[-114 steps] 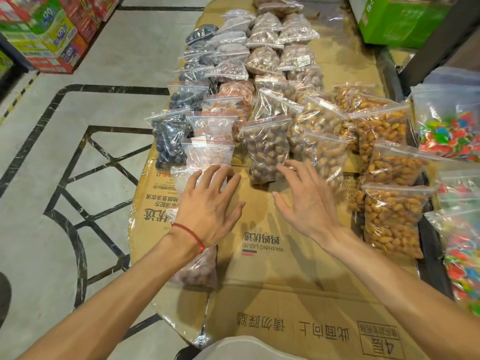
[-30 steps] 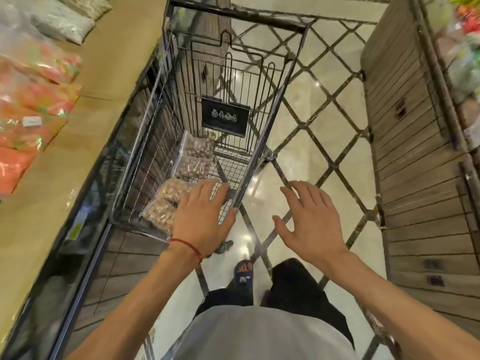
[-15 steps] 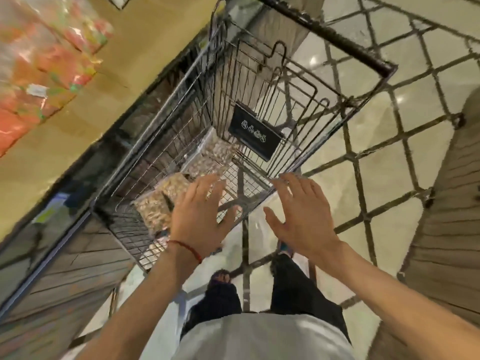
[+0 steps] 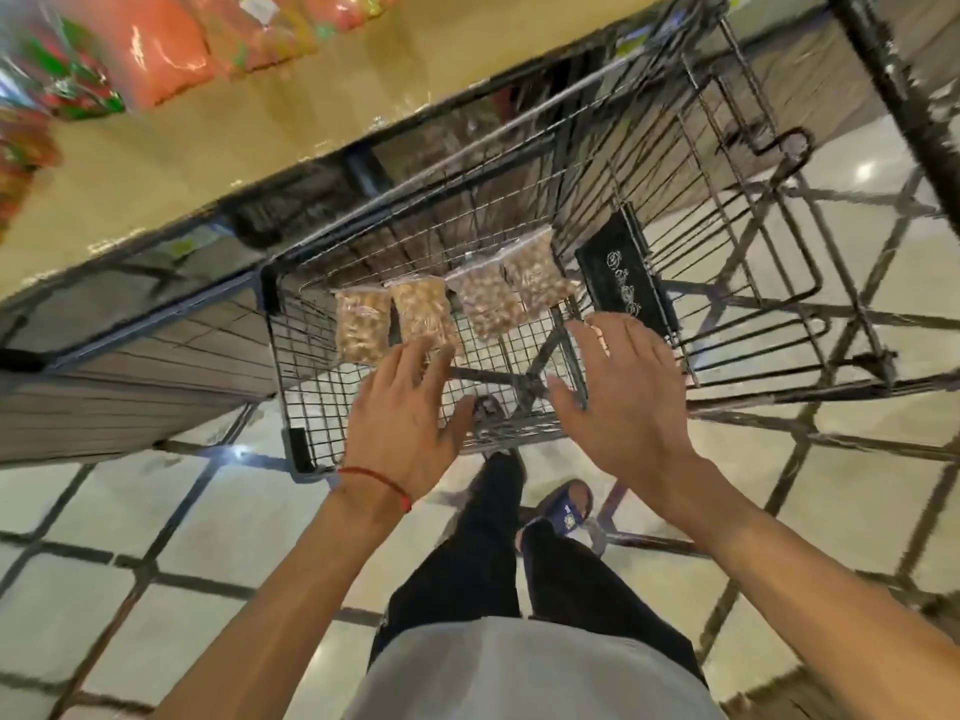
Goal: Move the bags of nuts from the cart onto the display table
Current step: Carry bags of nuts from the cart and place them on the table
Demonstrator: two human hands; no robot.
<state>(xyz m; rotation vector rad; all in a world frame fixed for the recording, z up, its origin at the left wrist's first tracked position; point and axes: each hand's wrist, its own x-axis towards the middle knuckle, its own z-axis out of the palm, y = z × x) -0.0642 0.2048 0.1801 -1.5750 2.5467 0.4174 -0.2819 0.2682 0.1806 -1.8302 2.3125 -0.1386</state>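
Observation:
Several clear bags of nuts lie in a row on the wire floor of the black cart (image 4: 737, 148): two pale ones on the left (image 4: 361, 324) (image 4: 422, 311) and two browner ones on the right (image 4: 488, 304) (image 4: 537, 275). My left hand (image 4: 402, 418), with a red cord at the wrist, hovers with spread fingers over the cart's near end, its fingertips just short of the second bag. My right hand (image 4: 621, 397) hangs open above the cart floor, just below the browner bags. Neither hand holds anything.
The display table's cardboard-covered top (image 4: 218, 142) runs along the upper left beside the cart, with orange and colourful candy bags (image 4: 156, 44) on it. A black sign plate (image 4: 626, 283) hangs inside the cart. My legs and blue sandal (image 4: 563, 511) stand on the tiled floor.
I have turned from the table to the cart. Over the last second both hands have reached down closer to the bags, and the view has tilted, showing the whole row of bags.

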